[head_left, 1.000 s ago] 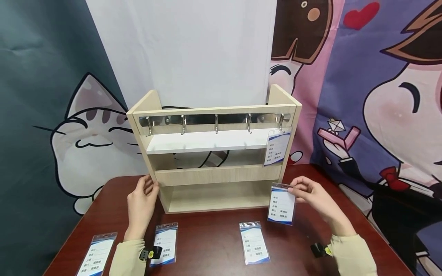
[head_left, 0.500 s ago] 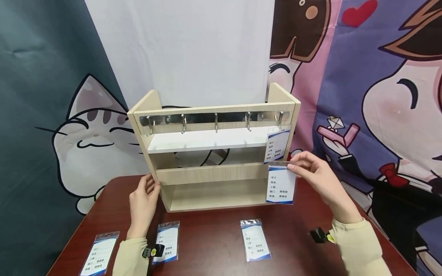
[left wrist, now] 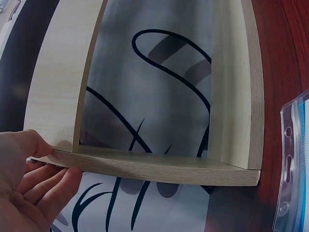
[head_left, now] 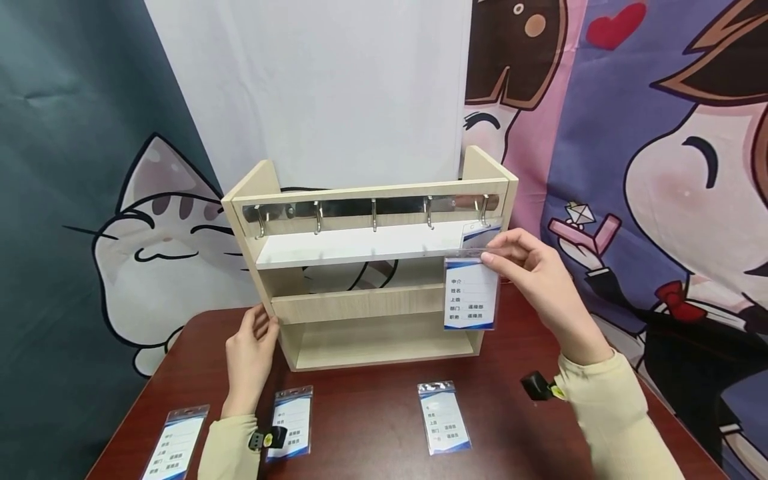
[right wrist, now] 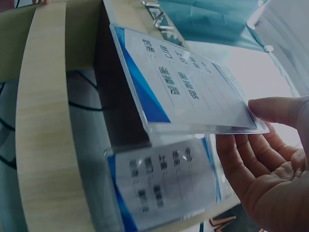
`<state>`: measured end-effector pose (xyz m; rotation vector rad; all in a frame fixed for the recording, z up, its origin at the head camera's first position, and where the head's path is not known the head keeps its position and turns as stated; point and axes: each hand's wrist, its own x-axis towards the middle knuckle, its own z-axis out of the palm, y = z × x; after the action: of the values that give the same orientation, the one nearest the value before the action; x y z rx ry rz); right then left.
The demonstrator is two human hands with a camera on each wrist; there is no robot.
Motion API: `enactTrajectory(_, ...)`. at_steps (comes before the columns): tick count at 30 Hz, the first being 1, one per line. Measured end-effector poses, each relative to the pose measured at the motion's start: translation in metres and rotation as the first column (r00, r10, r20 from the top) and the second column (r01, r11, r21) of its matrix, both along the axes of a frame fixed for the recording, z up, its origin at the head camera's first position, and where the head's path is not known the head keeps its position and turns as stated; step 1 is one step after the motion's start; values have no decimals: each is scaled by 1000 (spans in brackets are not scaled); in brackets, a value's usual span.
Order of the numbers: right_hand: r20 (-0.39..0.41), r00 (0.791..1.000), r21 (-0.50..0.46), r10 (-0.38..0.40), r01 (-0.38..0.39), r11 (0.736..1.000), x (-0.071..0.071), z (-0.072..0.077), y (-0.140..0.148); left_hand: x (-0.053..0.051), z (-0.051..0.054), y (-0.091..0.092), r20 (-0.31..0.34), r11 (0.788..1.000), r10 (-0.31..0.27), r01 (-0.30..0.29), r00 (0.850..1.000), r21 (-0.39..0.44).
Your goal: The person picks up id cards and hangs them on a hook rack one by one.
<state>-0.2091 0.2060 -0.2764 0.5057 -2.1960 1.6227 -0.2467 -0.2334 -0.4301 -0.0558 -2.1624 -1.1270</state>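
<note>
My right hand (head_left: pixel 534 283) pinches a clear-sleeved name badge (head_left: pixel 471 293) by its upper right corner, in front of the wooden shelf (head_left: pixel 360 309). This badge hangs upright, its top edge below the metal hook rail (head_left: pixel 345 208). Behind it, a second badge (right wrist: pixel 161 179) hangs from the rightmost hook (head_left: pixel 485 210); the head view shows only its top part. At the shelf's lower left, my left hand (head_left: pixel 251 353) grips the side panel (left wrist: pixel 159 169), thumb on one face and fingers on the other.
On the dark red table (head_left: pixel 366 413) lie a badge at far left (head_left: pixel 174 443), another beside my left wrist (head_left: pixel 295 417), partly covered by the wrist camera, and one at centre right (head_left: pixel 444 420). Printed cloths (head_left: pixel 372 87) hang behind the shelf.
My right hand has raised the held badge from near the tabletop and brought it leftward, so it now covers most of the hanging badge. The left hand stays on the panel.
</note>
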Motion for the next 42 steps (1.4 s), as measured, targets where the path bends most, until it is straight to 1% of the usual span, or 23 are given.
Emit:
enactTrajectory(5, -39, 997, -48, 68, -70, 996, -6, 9, -13, 0, 2, -1, -13, 1000, 0, 0, 1000, -1)
enactTrajectory(7, -39, 995, -63, 88, -90, 994, -8, 11, -17, 0, 1, -1, -15, 1000, 4, -4, 1000, -5)
enactTrajectory(11, -35, 993, -84, 115, -118, 990, -15, 14, -24, 2, 1, -1, -21, 1000, 6, -7, 1000, -15)
enactTrajectory(15, -38, 991, -103, 125, -128, 986, -22, 16, -31, 4, 0, -2, -26, 1000, 2, -3, 1000, -12)
enactTrajectory(17, -42, 992, -115, 117, -121, 986, -24, 17, -34, 4, 0, -2, -23, 1000, -1, 0, 1000, -10)
enactTrajectory(21, -44, 997, -133, 71, -76, 988, -27, 18, -40, 2, -1, -2, -20, 1000, -7, 7, 1000, -6)
enactTrajectory(25, -30, 999, -121, 15, -19, 992, -28, 19, -47, 2, -1, -1, -23, 1000, -6, 6, 1000, -6)
enactTrajectory(29, -17, 1000, -117, -19, 17, 993, -31, 18, -52, 2, -2, 0, -23, 1000, -10, 9, 1000, -9)
enactTrajectory(34, -19, 999, -133, -30, 27, 991, -34, 17, -55, 2, -3, 0, -28, 1000, -12, 12, 1000, -10)
enactTrajectory(39, -16, 998, -108, -64, 62, 992, -36, 17, -56, 0, -3, -1, -33, 1000, -10, 10, 999, -8)
enactTrajectory(42, -4, 998, -91, -67, 66, 994, -37, 18, -57, 0, -3, -1, -32, 1000, -7, 7, 999, -9)
